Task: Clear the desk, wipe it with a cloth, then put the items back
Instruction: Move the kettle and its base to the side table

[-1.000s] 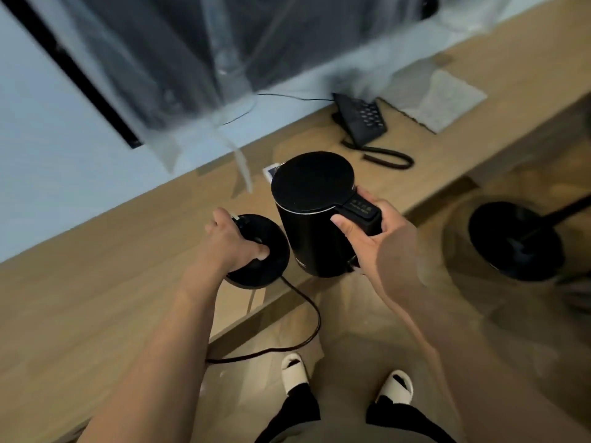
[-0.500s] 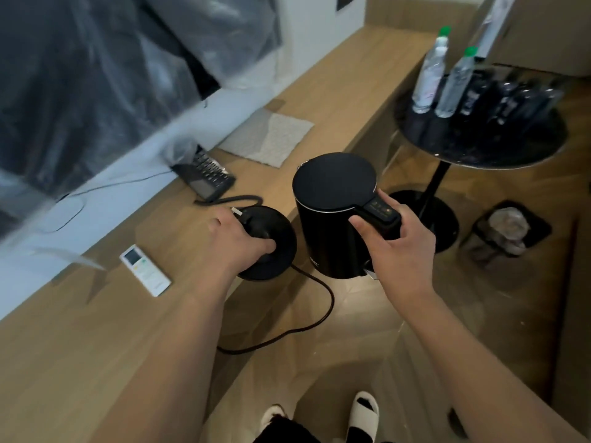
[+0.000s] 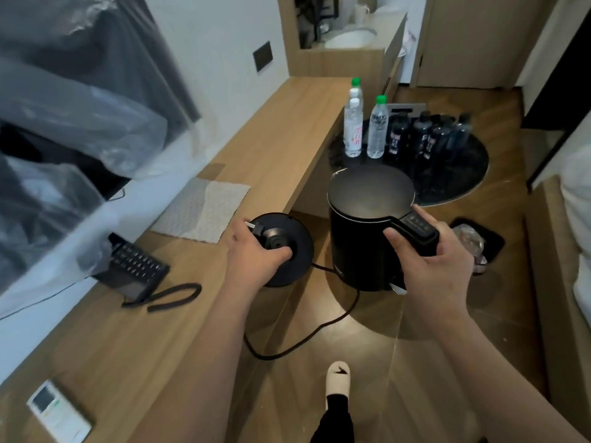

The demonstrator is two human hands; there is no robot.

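My right hand (image 3: 435,266) grips the handle of a black electric kettle (image 3: 367,231) and holds it in the air, off the wooden desk (image 3: 134,340). My left hand (image 3: 252,254) grips the kettle's round black base (image 3: 287,247) together with its plug, past the desk's front edge. The base's black cord (image 3: 307,337) hangs in a loop over the floor. A grey-white cloth (image 3: 204,209) lies flat on the desk near the wall. A black desk phone (image 3: 137,270) and a white remote (image 3: 57,410) also lie on the desk.
A round black side table (image 3: 470,174) to the right of the desk carries two clear water bottles (image 3: 364,129) and several dark bottles. A plastic-wrapped dark screen (image 3: 64,107) hangs on the wall at left. A small bin (image 3: 476,241) stands on the floor. A bed edge is at far right.
The view has swung right along the desk toward the round side table. Both hands have carried the kettle and its base off the desk, out past its front edge.
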